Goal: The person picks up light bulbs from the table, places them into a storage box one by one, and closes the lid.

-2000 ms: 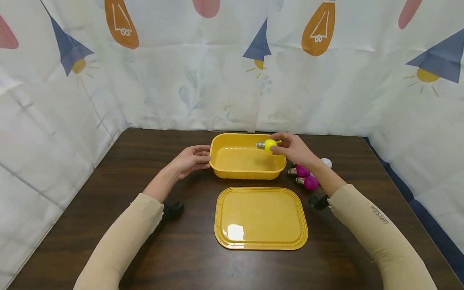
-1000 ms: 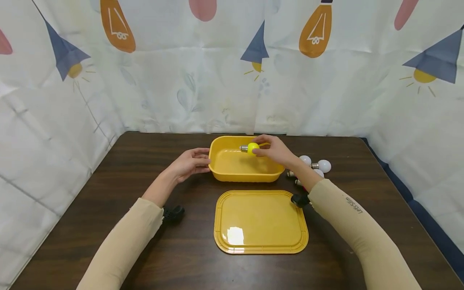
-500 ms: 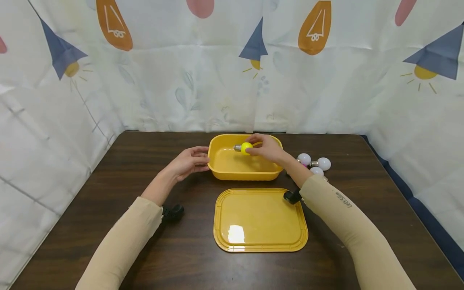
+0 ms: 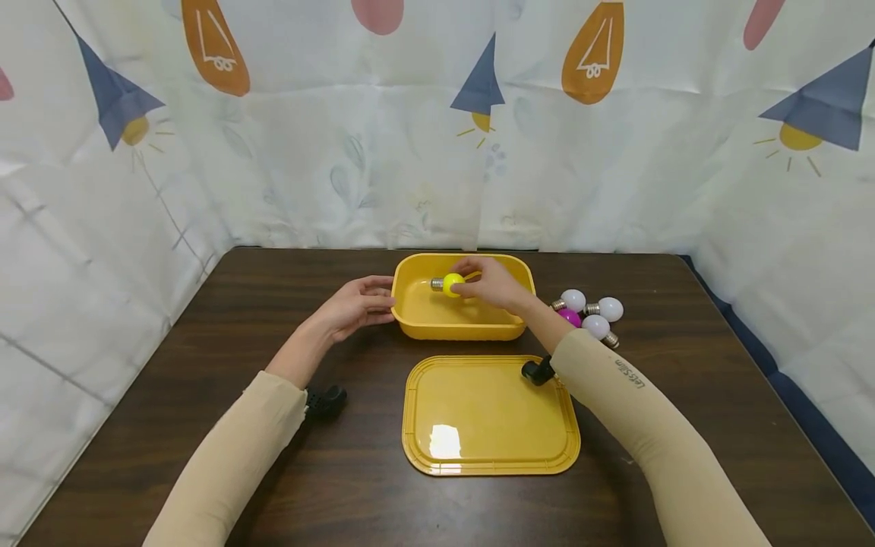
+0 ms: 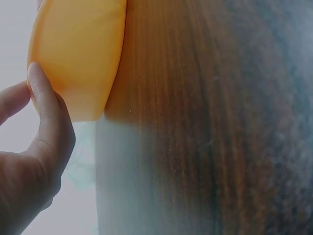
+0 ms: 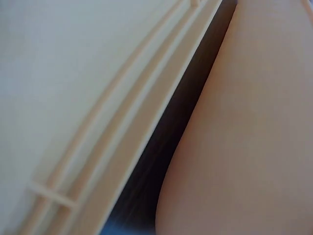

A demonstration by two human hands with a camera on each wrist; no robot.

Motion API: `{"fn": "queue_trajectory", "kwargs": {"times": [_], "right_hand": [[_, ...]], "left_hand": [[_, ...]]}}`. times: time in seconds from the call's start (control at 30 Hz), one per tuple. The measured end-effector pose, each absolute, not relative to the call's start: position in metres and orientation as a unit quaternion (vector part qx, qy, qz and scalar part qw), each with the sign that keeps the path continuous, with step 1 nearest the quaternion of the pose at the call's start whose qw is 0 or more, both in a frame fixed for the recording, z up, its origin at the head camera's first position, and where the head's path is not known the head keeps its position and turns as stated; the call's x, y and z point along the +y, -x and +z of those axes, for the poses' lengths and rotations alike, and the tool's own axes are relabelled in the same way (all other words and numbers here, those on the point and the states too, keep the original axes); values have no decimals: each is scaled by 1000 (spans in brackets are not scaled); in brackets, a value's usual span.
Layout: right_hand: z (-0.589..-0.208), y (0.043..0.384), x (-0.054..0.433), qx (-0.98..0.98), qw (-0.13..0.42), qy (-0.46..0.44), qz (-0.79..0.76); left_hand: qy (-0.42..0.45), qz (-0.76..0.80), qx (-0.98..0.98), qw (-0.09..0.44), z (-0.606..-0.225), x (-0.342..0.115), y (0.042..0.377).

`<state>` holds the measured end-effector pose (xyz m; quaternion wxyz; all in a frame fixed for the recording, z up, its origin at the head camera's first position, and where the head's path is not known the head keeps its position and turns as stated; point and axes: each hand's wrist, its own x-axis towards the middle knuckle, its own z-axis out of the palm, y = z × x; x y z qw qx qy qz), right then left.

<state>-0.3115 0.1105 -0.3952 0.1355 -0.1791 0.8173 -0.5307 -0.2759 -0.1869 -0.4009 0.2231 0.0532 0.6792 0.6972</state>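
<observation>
A yellow light bulb [image 4: 453, 285] with a silver screw base lies sideways in the fingertips of my right hand [image 4: 491, 282]. That hand pinches it by its round end, inside the walls of the yellow plastic box [image 4: 465, 332]. At the box's left end my left hand [image 4: 357, 309] rests its straight fingertips on the rim. The left wrist view has those fingers [image 5: 46, 95] against the box's outer wall [image 5: 80, 54]. In the right wrist view only the ridged edge of the yellow lid [image 6: 132, 98] and a pale, blurred arm show; the bulb is out of sight there.
In front of the box a flat yellow lid [image 4: 488, 418] lies on the dark wooden table [image 4: 287, 471]. Right of the box are white bulbs [image 4: 611, 308] and a magenta bulb [image 4: 569, 317], partly behind my right forearm. A printed curtain [image 4: 410, 167] encloses the back and sides.
My right hand has carried the yellow bulb leftward from the box's right rim to its middle and slightly lower. The box has edged slightly left. The left hand stays at its end.
</observation>
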Motion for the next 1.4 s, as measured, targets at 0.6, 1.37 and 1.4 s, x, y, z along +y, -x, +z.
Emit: {"fn": "queue_trajectory", "kwargs": {"times": [0.6, 1.37, 1.4], "right_hand": [[-399, 311, 94, 823, 143, 164, -525], [-405, 316, 86, 836, 147, 134, -511], [-405, 316, 86, 838, 145, 134, -509]], "left_hand": [[-50, 700, 678, 217, -400, -186, 276], [-57, 700, 678, 219, -403, -188, 272], [-58, 699, 678, 219, -403, -187, 273]]}}
